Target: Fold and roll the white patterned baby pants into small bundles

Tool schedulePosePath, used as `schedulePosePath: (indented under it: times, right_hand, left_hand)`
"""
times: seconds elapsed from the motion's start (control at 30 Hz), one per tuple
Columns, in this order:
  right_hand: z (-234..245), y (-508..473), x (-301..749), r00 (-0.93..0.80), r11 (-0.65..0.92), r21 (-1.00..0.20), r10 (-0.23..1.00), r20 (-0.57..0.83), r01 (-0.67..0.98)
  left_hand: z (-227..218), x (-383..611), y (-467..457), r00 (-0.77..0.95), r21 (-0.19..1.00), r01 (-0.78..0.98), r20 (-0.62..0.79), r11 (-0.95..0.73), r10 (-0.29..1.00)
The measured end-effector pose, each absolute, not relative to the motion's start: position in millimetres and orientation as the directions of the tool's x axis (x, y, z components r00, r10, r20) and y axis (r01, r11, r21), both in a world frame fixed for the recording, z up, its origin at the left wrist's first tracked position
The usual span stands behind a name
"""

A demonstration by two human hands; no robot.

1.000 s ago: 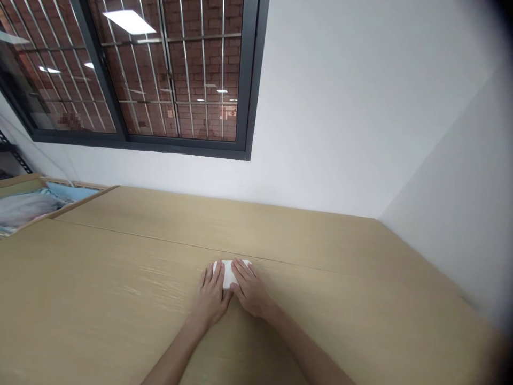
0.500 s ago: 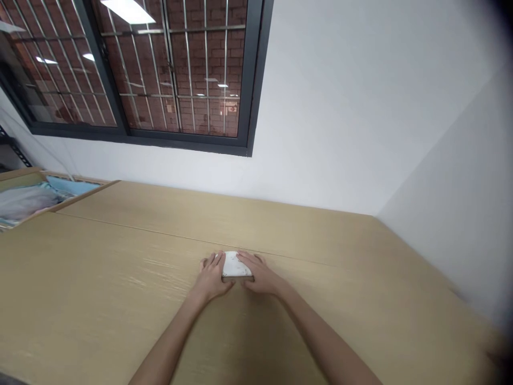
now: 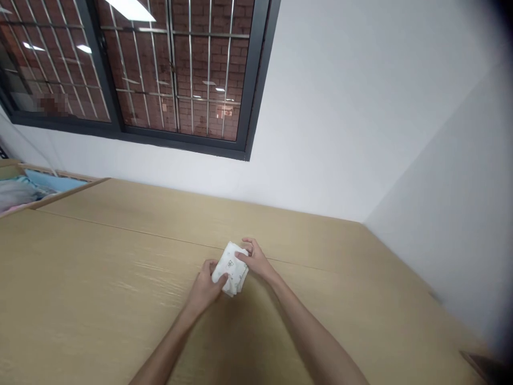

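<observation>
A small folded white cloth point(image 3: 231, 264) with little printed figures is held tilted above the table, its layers showing along the lower right edge. My left hand point(image 3: 208, 283) grips its lower left side, thumb on top and fingers behind. At the upper right corner my right hand point(image 3: 255, 259) pinches it, thumb on the printed face. Some of the right fingers curl past the edge, and their tips are partly out of sight. Below both hands lies the pale wood-toned tabletop point(image 3: 120, 283).
At the far left stands a wooden-edged bin point(image 3: 72, 199) with bagged fabric and a blue sheet inside. A white wall point(image 3: 320, 117) and a dark-framed barred window point(image 3: 245, 107) rise behind the table. A seam runs across the tabletop.
The cloth was lying flat under both hands; now it is lifted, turned and tilted between them. My right hand has shifted to its upper corner. The view has moved slightly.
</observation>
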State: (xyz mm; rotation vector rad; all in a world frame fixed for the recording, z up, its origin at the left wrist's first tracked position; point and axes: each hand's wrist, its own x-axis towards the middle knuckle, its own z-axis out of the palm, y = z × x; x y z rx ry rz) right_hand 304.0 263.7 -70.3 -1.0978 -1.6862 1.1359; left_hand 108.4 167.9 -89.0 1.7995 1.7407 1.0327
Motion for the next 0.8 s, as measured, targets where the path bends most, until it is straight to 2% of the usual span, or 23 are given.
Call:
schedulePosePath:
  times: [0.13, 0.27, 0.3, 0.37, 0.43, 0.5, 0.57, 0.63, 0.8]
  right_hand:
    - [-86, 279, 290, -0.219, 0.219, -0.915, 0.964, 0.150, 0.339]
    - [-73, 277, 284, -0.129, 0.347, -0.845, 0.938, 0.323, 0.407]
    - [-66, 271, 283, -0.175, 0.418, -0.800, 0.908, 0.380, 0.430]
    - [-54, 253, 283, -0.396, 0.591, -0.672, 0.804, 0.444, 0.446]
    - [-47, 232, 283, -0.666, 0.733, -0.562, 0.641, 0.383, 0.383]
    - [-49, 212, 282, -0.827, 0.779, -0.546, 0.503, 0.251, 0.308]
    - [-56, 201, 283, -0.893, 0.778, -0.562, 0.427, 0.144, 0.281]
    - [-67, 201, 285, -0.912, 0.776, -0.562, 0.401, 0.090, 0.286]
    - [-83, 231, 294, -0.876, 0.825, -0.479, 0.437, 0.205, 0.300]
  left_hand:
    - [-89, 118, 155, -0.127, 0.655, 0.755, 0.189, -0.029, 0.974]
    - [-87, 125, 146, -0.114, 0.530, 0.846, 0.274, -0.051, 0.955]
    - [-91, 127, 145, -0.071, 0.498, 0.862, 0.300, -0.093, 0.951]
    - [-104, 134, 142, 0.051, 0.402, 0.893, 0.361, -0.205, 0.931]
    - [-123, 143, 138, 0.166, 0.273, 0.914, 0.426, -0.301, 0.889]
    - [-139, 152, 133, 0.230, 0.184, 0.921, 0.459, -0.345, 0.858]
    - [-148, 159, 129, 0.266, 0.152, 0.919, 0.445, -0.365, 0.855]
    - [-150, 162, 127, 0.277, 0.150, 0.922, 0.389, -0.357, 0.878]
    - [-143, 157, 130, 0.238, 0.192, 0.936, 0.278, -0.296, 0.931]
